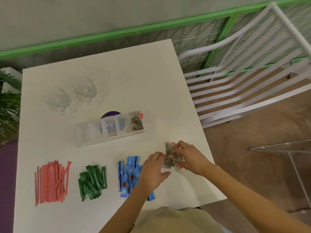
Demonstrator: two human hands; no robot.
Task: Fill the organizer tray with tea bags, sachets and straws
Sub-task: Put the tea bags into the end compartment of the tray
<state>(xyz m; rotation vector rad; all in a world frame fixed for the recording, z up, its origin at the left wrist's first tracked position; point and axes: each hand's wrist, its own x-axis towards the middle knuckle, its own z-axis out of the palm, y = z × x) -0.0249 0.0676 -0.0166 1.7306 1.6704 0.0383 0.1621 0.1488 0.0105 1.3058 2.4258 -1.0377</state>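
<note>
Tea bags (174, 158) are being gathered from a loose pile near the right front of the organizer tray (80, 133), whose right-end compartment already holds some. One bag is pinched by the right hand (190, 157). The pile is touched by the left hand (154, 172), its grip unclear. A lift into that compartment is called for next.

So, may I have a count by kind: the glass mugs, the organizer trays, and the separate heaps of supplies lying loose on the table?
Glass mugs: 2
Organizer tray: 1
Loose heaps: 4 (red straws, green sachets, blue sachets, tea bags)
Total: 7
</note>
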